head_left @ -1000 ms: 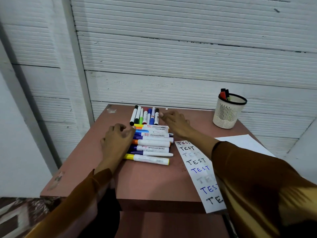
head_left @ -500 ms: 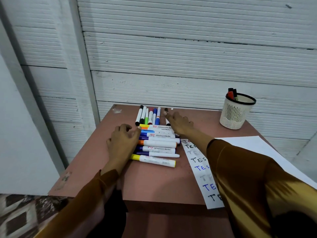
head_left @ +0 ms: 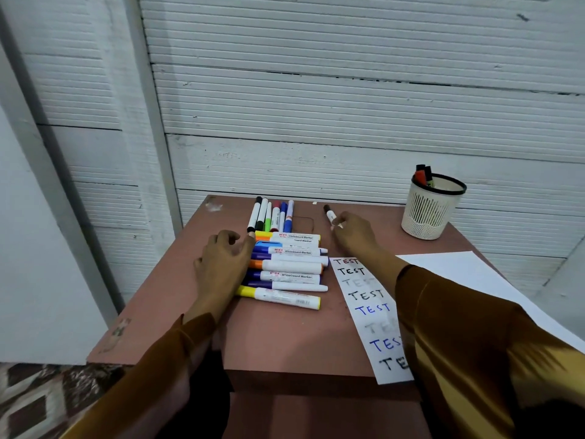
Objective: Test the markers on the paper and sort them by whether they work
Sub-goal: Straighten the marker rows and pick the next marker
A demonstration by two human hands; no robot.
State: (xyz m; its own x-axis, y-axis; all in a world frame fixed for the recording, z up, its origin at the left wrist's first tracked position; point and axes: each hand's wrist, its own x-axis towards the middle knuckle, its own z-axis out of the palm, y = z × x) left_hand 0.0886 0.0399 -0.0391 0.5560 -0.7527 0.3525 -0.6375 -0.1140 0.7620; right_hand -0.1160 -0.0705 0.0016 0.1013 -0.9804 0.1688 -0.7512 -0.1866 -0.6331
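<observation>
I see a reddish-brown table (head_left: 285,337) set against a white ribbed wall (head_left: 348,99); at its far right corner stands a white mesh pen cup (head_left: 427,213) with a black rim; past its near left corner, patterned brown-and-white floor (head_left: 38,403) shows; a grey post (head_left: 60,172) runs down the left.

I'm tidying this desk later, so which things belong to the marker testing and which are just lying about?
Part of the job:
- brown-capped marker, pinched by the right hand
- stacked thick markers, touched by the left hand
- row of thin markers
- paper strip lettered TEST

Possibly lying about:
- pen cup with pens in it
- blank sheet
</observation>
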